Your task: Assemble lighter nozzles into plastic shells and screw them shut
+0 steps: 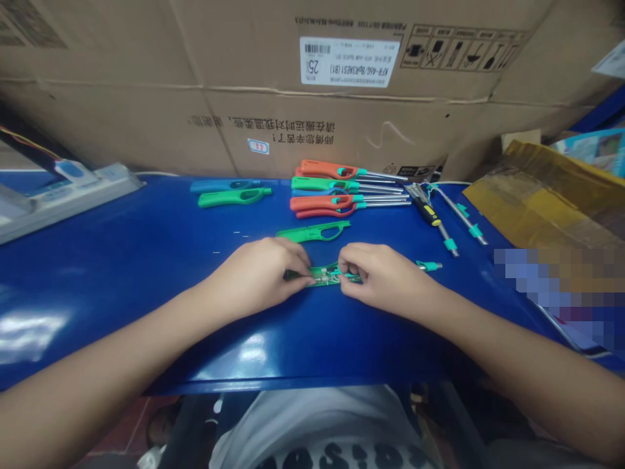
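An opened green lighter shell (pixel 319 276), with small metal and clear inner parts showing, lies on the blue table between my two hands. My left hand (pixel 266 270) is closed on its left end, thumb and fingers pinched on the edge. At the other end my right hand (pixel 385 273) is closed, with curled fingertips on the shell near a teal part. What exactly those right fingertips pinch is partly hidden. A metal tube with a teal tip (pixel 430 266) sticks out past my right hand. Just behind the shell rests a matching green shell half (pixel 312 232).
Several orange, red and green stick lighters (pixel 325 203) are stacked near the cardboard box (pixel 195 58). Green and blue handle pieces (pixel 234 197) lie left of them. A black-yellow screwdriver (pixel 428 212) and metal tubes (pixel 461 215) sit right. A power strip (pixel 92 192) stands far left.
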`<state>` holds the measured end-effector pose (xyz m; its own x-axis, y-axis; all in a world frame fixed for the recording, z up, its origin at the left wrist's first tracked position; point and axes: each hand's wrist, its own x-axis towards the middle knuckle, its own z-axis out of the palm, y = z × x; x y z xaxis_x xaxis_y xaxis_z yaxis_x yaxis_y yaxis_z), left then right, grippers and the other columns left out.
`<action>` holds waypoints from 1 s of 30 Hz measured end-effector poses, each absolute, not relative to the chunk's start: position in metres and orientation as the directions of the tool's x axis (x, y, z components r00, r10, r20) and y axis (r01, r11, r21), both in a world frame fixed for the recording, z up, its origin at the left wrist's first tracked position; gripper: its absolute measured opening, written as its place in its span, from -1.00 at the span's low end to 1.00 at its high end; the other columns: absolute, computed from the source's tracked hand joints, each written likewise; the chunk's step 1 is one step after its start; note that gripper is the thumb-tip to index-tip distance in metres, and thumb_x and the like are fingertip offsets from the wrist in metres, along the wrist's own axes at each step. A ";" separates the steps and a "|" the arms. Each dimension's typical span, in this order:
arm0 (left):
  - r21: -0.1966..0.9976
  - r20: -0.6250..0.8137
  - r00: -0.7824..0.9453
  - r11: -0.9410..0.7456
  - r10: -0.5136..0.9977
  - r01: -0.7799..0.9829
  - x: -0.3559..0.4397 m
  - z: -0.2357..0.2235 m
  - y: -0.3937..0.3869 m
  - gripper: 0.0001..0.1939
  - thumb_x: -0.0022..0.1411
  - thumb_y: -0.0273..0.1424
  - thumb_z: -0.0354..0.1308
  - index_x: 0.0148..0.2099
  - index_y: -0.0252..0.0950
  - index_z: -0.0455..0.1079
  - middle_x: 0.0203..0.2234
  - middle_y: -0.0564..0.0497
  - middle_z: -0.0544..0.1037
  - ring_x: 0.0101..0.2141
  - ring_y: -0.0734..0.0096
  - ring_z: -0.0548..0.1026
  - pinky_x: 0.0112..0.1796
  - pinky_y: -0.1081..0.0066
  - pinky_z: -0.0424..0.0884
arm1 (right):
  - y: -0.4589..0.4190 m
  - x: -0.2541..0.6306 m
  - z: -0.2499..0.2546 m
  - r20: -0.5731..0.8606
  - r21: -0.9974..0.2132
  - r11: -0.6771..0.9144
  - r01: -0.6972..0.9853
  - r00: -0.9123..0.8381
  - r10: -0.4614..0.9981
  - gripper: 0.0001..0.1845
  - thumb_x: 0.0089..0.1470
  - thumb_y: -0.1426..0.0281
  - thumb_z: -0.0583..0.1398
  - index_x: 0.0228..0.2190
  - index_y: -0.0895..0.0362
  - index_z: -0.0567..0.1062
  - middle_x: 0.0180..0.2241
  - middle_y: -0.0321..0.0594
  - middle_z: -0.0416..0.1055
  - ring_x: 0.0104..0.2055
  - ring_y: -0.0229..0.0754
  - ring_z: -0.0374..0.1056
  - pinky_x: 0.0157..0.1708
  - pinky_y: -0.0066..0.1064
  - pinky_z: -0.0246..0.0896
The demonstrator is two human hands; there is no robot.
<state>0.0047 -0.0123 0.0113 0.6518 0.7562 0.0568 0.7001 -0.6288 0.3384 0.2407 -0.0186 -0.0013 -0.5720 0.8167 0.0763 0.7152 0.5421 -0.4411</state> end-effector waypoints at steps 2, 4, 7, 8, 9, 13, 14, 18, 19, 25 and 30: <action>0.392 0.055 0.650 -0.615 0.758 0.684 0.005 0.010 -0.011 -0.87 0.27 -0.33 0.27 -0.20 -0.15 0.66 -0.19 0.06 0.66 -0.21 0.30 0.61 -0.17 0.36 0.48 | -0.017 0.241 -0.004 0.082 -0.467 0.530 0.708 -0.562 0.823 -0.89 -0.03 0.54 0.21 -0.45 0.13 0.36 -0.46 -0.37 0.28 -0.45 -0.34 0.16 -0.43 -0.47 -0.06; 0.429 0.058 0.657 -0.613 0.752 0.664 0.005 0.010 -0.010 -0.86 0.27 -0.34 0.26 -0.20 -0.17 0.66 -0.20 0.05 0.66 -0.22 0.32 0.61 -0.16 0.37 0.47 | -0.016 0.242 -0.005 0.094 -0.475 0.542 0.694 -0.572 0.815 -0.89 -0.02 0.54 0.20 -0.44 0.13 0.36 -0.46 -0.37 0.28 -0.46 -0.34 0.15 -0.43 -0.47 -0.05; 0.447 0.052 0.658 -0.607 0.751 0.657 0.005 0.012 -0.010 -0.84 0.24 -0.34 0.26 -0.19 -0.19 0.66 -0.22 0.03 0.67 -0.23 0.30 0.61 -0.16 0.37 0.47 | -0.015 0.245 -0.006 0.105 -0.497 0.555 0.667 -0.589 0.801 -0.92 0.00 0.52 0.19 -0.43 0.12 0.37 -0.46 -0.36 0.29 -0.47 -0.35 0.15 -0.42 -0.48 -0.03; 0.452 0.044 0.653 -0.598 0.756 0.662 0.005 0.013 -0.010 -0.84 0.23 -0.34 0.26 -0.18 -0.20 0.65 -0.23 0.02 0.67 -0.24 0.29 0.61 -0.18 0.37 0.47 | -0.015 0.245 -0.006 0.106 -0.503 0.557 0.661 -0.592 0.799 -0.93 0.01 0.52 0.19 -0.43 0.12 0.38 -0.45 -0.36 0.29 -0.47 -0.35 0.15 -0.42 -0.48 -0.02; 0.459 0.038 0.642 -0.584 0.766 0.669 0.005 0.014 -0.011 -0.82 0.21 -0.33 0.27 -0.17 -0.21 0.65 -0.25 0.03 0.67 -0.26 0.29 0.61 -0.21 0.38 0.47 | -0.014 0.246 -0.005 0.105 -0.504 0.559 0.658 -0.595 0.797 -0.93 0.02 0.51 0.18 -0.42 0.12 0.38 -0.45 -0.35 0.30 -0.47 -0.34 0.15 -0.42 -0.48 -0.02; 0.465 0.095 0.584 -0.555 0.806 0.690 0.001 0.017 -0.007 -0.80 0.23 -0.27 0.23 -0.16 -0.20 0.62 -0.29 0.04 0.68 -0.30 0.32 0.60 -0.29 0.42 0.45 | -0.015 0.250 -0.002 0.103 -0.485 0.571 0.662 -0.606 0.789 -0.94 0.06 0.50 0.19 -0.43 0.13 0.39 -0.46 -0.34 0.32 -0.47 -0.34 0.16 -0.41 -0.47 0.01; 0.441 0.127 0.563 -0.555 0.817 0.705 -0.001 0.018 -0.004 -0.79 0.25 -0.27 0.20 -0.17 -0.20 0.61 -0.28 0.04 0.67 -0.29 0.31 0.60 -0.27 0.40 0.45 | -0.015 0.251 -0.001 0.102 -0.480 0.573 0.664 -0.607 0.788 -0.94 0.06 0.50 0.19 -0.43 0.13 0.39 -0.46 -0.33 0.32 -0.47 -0.34 0.17 -0.41 -0.47 0.01; 0.253 0.211 0.525 -0.564 0.825 0.786 -0.012 0.014 0.010 -0.71 0.28 -0.26 0.15 -0.04 -0.25 0.56 -0.10 -0.07 0.63 -0.09 0.12 0.55 -0.08 0.24 0.46 | -0.015 0.253 0.000 0.093 -0.454 0.588 0.670 -0.620 0.779 -0.93 0.10 0.47 0.20 -0.43 0.13 0.40 -0.43 -0.32 0.35 -0.48 -0.35 0.18 -0.44 -0.46 -0.01; 0.227 0.208 0.535 -0.573 0.819 0.788 -0.014 0.013 0.014 -0.67 0.28 -0.24 0.15 0.01 -0.26 0.53 -0.06 -0.10 0.61 -0.04 0.08 0.53 -0.03 0.20 0.44 | -0.015 0.253 0.001 0.098 -0.452 0.594 0.666 -0.625 0.775 -0.92 0.11 0.47 0.20 -0.43 0.13 0.40 -0.43 -0.32 0.36 -0.49 -0.35 0.18 -0.45 -0.46 0.00; 0.229 0.139 0.579 -0.595 0.803 0.770 -0.021 0.004 0.027 -0.56 0.32 -0.13 0.16 0.13 -0.27 0.45 -0.02 -0.12 0.57 0.00 0.08 0.50 0.04 0.16 0.41 | -0.009 0.260 0.009 0.245 -0.510 0.599 0.617 -0.564 0.789 -0.80 0.20 0.38 0.20 -0.46 0.15 0.46 -0.52 -0.30 0.38 -0.50 -0.33 0.24 -0.44 -0.48 0.11; 0.251 0.152 0.607 -0.624 0.780 0.740 -0.020 0.000 0.028 -0.60 0.33 -0.20 0.16 0.13 -0.28 0.45 -0.02 -0.13 0.57 -0.01 0.11 0.50 0.03 0.18 0.42 | 0.000 0.279 0.021 0.189 -0.427 0.664 0.614 -0.658 0.729 -0.87 0.18 0.40 0.21 -0.40 0.15 0.51 -0.44 -0.25 0.44 -0.46 -0.30 0.27 -0.42 -0.45 0.12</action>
<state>-0.0196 0.0280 -0.0003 0.6067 0.7803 0.1517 0.7398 -0.6241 0.2515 0.2793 -0.0002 0.0215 -0.6577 0.7292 0.1890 0.6136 0.6642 -0.4269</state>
